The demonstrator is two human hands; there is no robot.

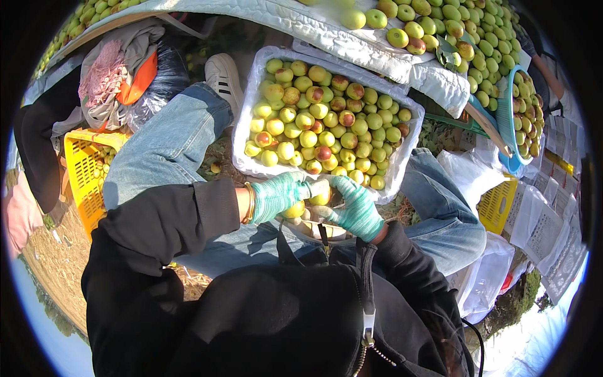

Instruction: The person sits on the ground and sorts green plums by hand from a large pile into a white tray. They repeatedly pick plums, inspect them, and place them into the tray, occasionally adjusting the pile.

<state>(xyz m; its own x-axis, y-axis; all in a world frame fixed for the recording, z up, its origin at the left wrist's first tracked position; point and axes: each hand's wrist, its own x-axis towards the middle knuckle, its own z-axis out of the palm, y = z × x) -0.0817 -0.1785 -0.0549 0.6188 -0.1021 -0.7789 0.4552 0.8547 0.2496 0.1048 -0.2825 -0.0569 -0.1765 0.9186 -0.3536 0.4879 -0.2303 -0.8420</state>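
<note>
Both my hands wear green knitted gloves with pale fingertips, and they meet just in front of a white-lined crate [240,135]. The crate is filled with jujubes [317,122], round and yellow-green, some with red-brown patches. My left hand [276,196] is closed on a jujube [294,210] below its fingers. Between the fingers of my right hand [355,208] is another jujube [321,196], close to the left fingertips. Beneath the hands, a pale container [323,232] in my lap shows only in part; its contents are mostly hidden.
A pale padded cloth [352,44] edges a surface at the back, heaped with jujubes [490,38] at the right. A blue-green basket [507,116] of fruit tilts at the far right. At left stands a yellow crate [81,179], bags and clothing above it. White plastic bags [474,173] lie right.
</note>
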